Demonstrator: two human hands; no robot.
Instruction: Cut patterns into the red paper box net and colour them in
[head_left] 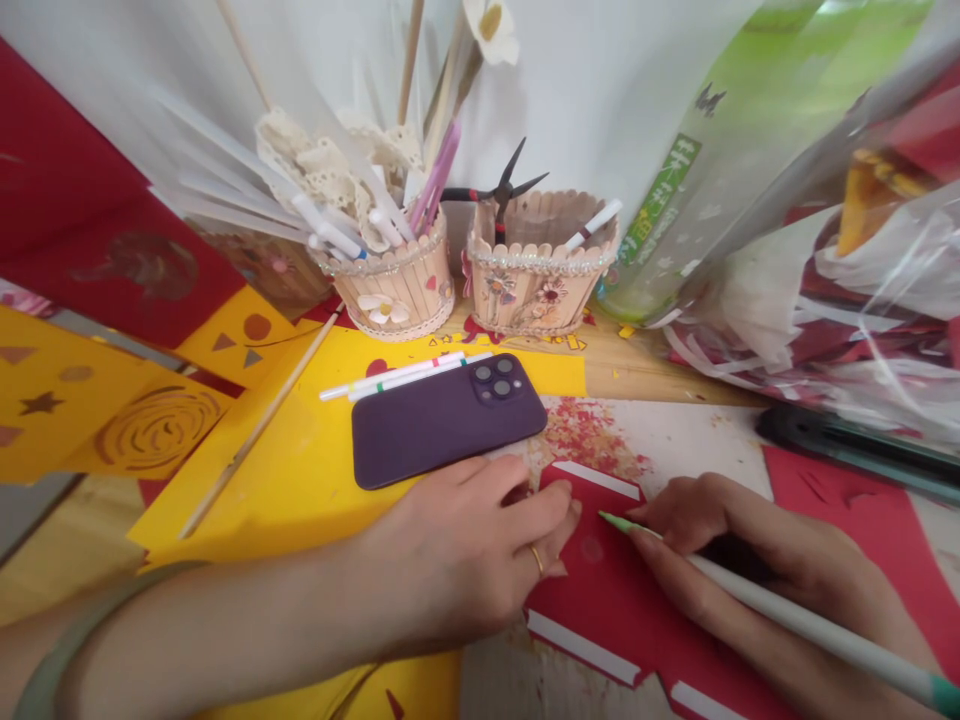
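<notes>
A red paper piece [600,575] with white strips [585,645] along its edges lies in front of me. My left hand [487,540] rests on its left part, fingers bent and tips against the paper, gripping nothing. In my right hand [757,560] is a felt-tip pen [780,600] with a white barrel, held in a writing grip. Its pale green tip points at the red paper's upper middle; I cannot tell whether it touches. A dark purple phone [420,425] lies face down just beyond my left hand.
Behind the phone are several white markers [409,375] on yellow paper [285,490]. Two stick-sided holders [405,290] stand at the back, one with pliers [504,190]. A wooden stick [262,420] lies left. A dark cutter-like tool [862,450] and a plastic bag of scraps [840,300] are right.
</notes>
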